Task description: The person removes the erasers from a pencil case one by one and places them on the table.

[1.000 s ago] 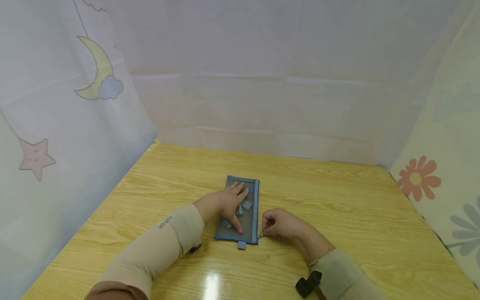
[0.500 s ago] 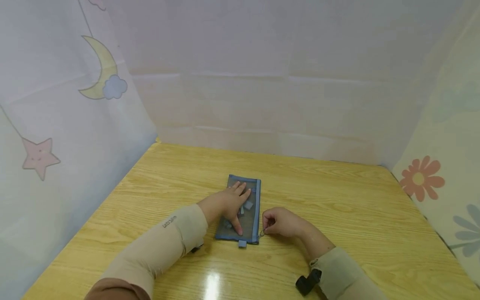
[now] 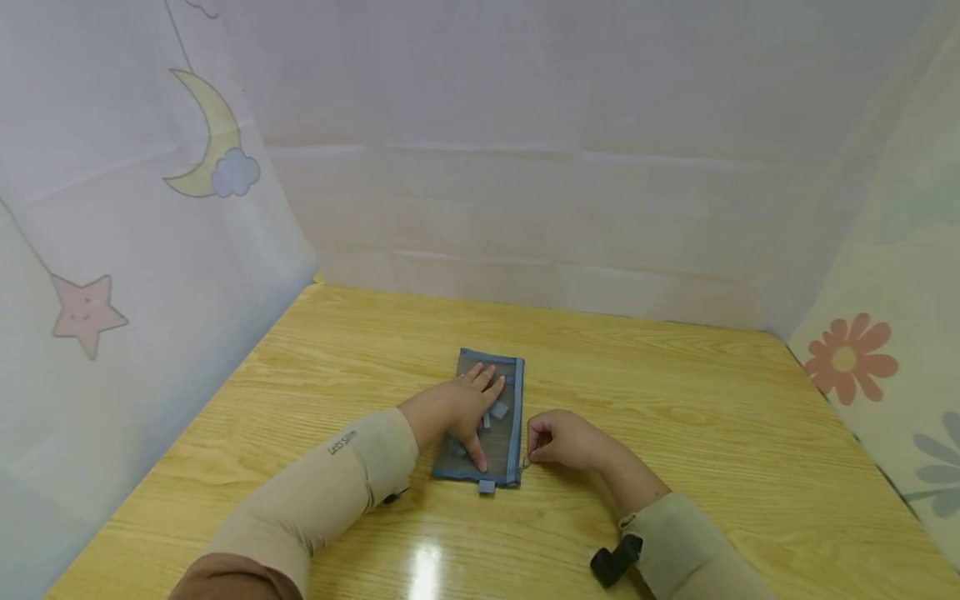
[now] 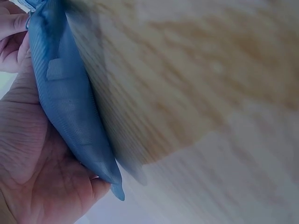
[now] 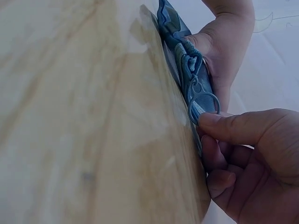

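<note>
A blue mesh zip pouch (image 3: 503, 442) lies flat on the table, with several small light-coloured pieces showing through the mesh. My left hand (image 3: 467, 406) rests on top of it, fingers and thumb spread out and pressing it down. In the left wrist view the pouch (image 4: 74, 107) sits under my palm. Beside the pouch's near right corner, my right hand (image 3: 564, 442) pinches the ring (image 5: 190, 111) of the zip pull between thumb and curled fingers. The zip slider (image 5: 191, 67) is at that near end of the zip.
A wood-grain table (image 3: 675, 392) surrounds the pouch on every side. Printed cloth walls (image 3: 480, 208) stand behind it and at left and right. A small fabric tab (image 3: 487, 487) sticks out from the pouch's near edge.
The head view has shifted slightly. My right hand has moved a little away from me, still pinching the ring. My left hand keeps its place on the pouch.
</note>
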`<state>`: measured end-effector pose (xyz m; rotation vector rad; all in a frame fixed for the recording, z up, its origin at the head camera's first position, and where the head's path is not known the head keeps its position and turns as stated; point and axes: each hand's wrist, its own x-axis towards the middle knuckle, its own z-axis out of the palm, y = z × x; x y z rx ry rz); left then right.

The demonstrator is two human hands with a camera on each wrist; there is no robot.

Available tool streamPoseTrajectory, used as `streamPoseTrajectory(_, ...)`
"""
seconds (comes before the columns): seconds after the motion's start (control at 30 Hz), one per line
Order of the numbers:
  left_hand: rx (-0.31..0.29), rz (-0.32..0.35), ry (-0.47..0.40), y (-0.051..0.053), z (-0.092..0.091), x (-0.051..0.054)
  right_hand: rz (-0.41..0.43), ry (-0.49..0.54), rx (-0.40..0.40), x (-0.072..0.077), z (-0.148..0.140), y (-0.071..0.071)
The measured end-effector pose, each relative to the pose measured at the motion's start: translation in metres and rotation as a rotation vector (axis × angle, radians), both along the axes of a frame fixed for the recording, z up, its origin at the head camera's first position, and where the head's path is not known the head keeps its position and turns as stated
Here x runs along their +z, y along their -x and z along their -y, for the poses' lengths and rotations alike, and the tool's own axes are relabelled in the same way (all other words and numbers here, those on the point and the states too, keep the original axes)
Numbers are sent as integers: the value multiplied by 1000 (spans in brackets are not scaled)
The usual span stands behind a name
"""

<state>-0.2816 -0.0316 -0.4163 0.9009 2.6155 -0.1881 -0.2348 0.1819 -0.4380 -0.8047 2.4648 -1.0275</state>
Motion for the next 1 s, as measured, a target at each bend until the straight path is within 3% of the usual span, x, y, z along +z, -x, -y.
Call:
streamPoseTrajectory(0.3,3,-2,-10,-2,-1,1,0,14,-85,1,0,2)
streamPoseTrajectory(0.57,17,0,-1,-2,-3,0,-59,-4,-149,-1,-1,6)
streamPoseTrajectory(1.0,13,9,31,-2,-4,4,3,-10,-84,-2,-3,7)
